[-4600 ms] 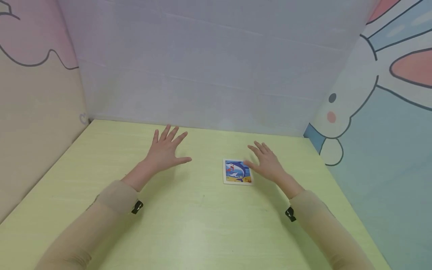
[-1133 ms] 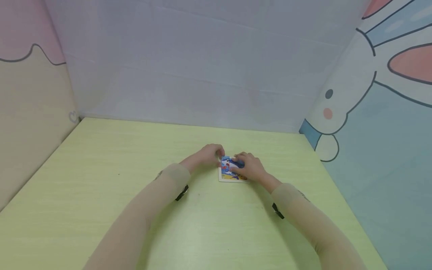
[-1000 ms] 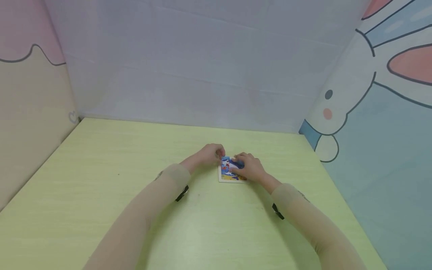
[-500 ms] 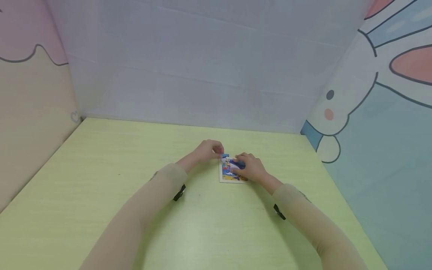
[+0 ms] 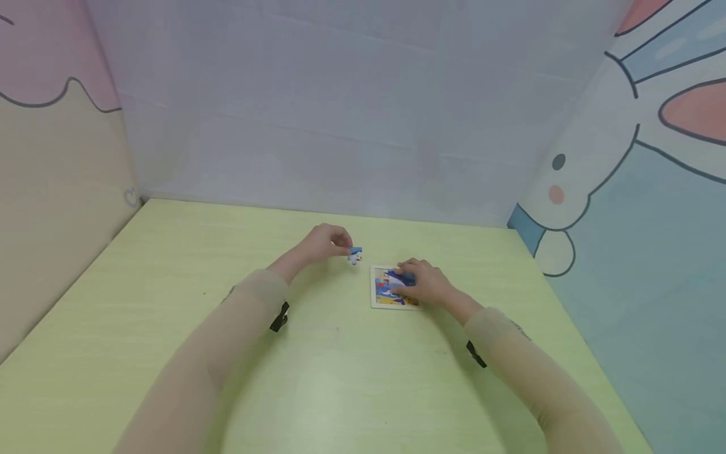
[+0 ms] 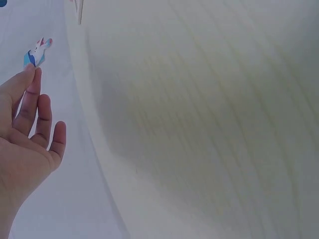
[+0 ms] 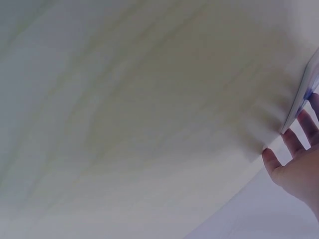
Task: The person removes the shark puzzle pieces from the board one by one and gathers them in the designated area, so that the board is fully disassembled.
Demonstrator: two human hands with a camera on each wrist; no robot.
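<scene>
- The left hand (image 5: 320, 243) pinches a small blue and white puzzle piece (image 5: 355, 254) at the tips of its fingers (image 6: 31, 82), which are narrowed around it.
- The piece sits just past the left fingertips, lifted a little above the bench (image 5: 340, 378); whether it touches the surface cannot be told.
- The right hand (image 5: 425, 284) lies on the puzzle board (image 5: 387, 291), its fingers (image 7: 299, 132) loosely bent and pressing down on the picture, holding nothing between them.
- The board lies flat on the bench under the right fingers, its near and left parts uncovered.
- The held piece is just off the board's far left corner, between the left fingertips and the right ones, apart from the board.
- Beige sleeves (image 5: 249, 309) cover both forearms.
- A wall panel with a cartoon rabbit (image 5: 567, 189) stands well beyond the right fingers.
</scene>
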